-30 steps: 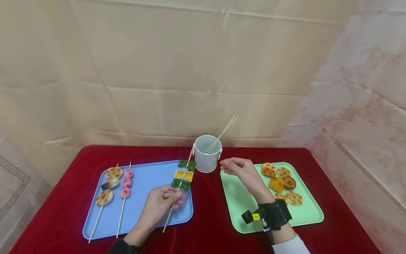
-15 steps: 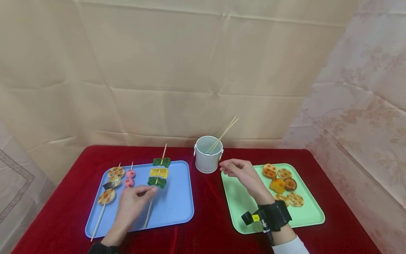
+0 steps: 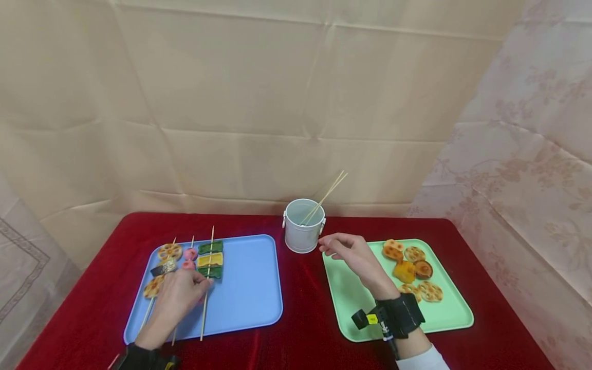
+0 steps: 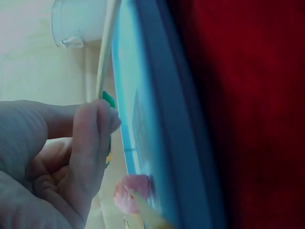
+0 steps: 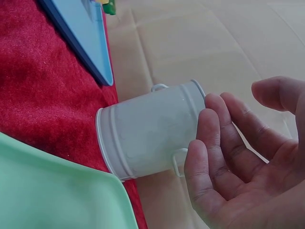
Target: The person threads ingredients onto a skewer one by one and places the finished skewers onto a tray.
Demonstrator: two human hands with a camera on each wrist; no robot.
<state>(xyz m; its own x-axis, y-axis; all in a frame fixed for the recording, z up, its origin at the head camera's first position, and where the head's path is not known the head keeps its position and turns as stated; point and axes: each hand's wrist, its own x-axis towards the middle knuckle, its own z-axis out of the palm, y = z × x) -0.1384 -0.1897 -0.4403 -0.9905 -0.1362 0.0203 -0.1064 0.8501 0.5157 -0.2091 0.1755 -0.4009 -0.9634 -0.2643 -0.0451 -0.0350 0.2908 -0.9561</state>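
My left hand (image 3: 180, 295) pinches the bare stick of a skewer (image 3: 210, 261) between thumb and fingers. Two green pieces and a yellow one, maybe pepper, are threaded on it. This skewer lies close over the left part of the blue tray (image 3: 250, 308), beside a skewer of pink balls (image 3: 190, 254). Further left is a skewer with a lotus root slice (image 3: 169, 252), a dark-and-silver piece and a browned round, partly behind my hand. My right hand (image 3: 349, 257) hovers by the green tray's left corner, fingers loosely bent and holding nothing; the right wrist view shows the palm (image 5: 267, 191).
A white pail (image 3: 301, 234) with thin bare sticks (image 3: 327, 194) stands between the trays at the back. On the green tray (image 3: 444, 316) lie several browned and yellow food pieces (image 3: 405, 271). A red cloth (image 3: 296, 318) covers the table.
My left hand has carried the green-and-yellow skewer leftward from beside the pail and lowered it next to the pink skewer. The right hand has stayed almost still.
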